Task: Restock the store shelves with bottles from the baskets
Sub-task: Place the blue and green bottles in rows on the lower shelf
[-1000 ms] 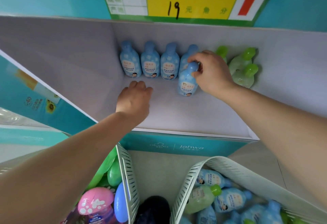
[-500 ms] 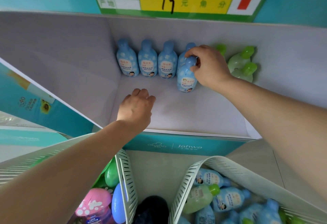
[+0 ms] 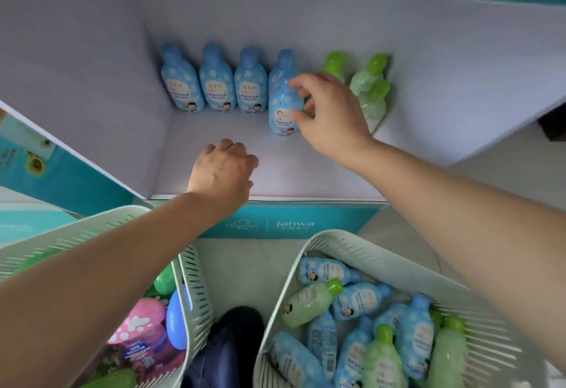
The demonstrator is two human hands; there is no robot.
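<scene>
Nearest, the right basket [image 3: 382, 253] holds blue and green bottles lying loose; the left basket [image 3: 196, 295] holds pink, blue and green items. Past them, the left hand [image 3: 222, 170] rests knuckles-up on the cardboard shelf [image 3: 306, 173] near its front edge, its fingers curled under with nothing seen in them. Further in, the right hand [image 3: 330, 112] is spread loosely, with forefinger and thumb tips touching an upright blue bottle [image 3: 280, 102]. A row of blue bottles [image 3: 217, 81] and some green bottles [image 3: 369, 87] stand along the back wall.
</scene>
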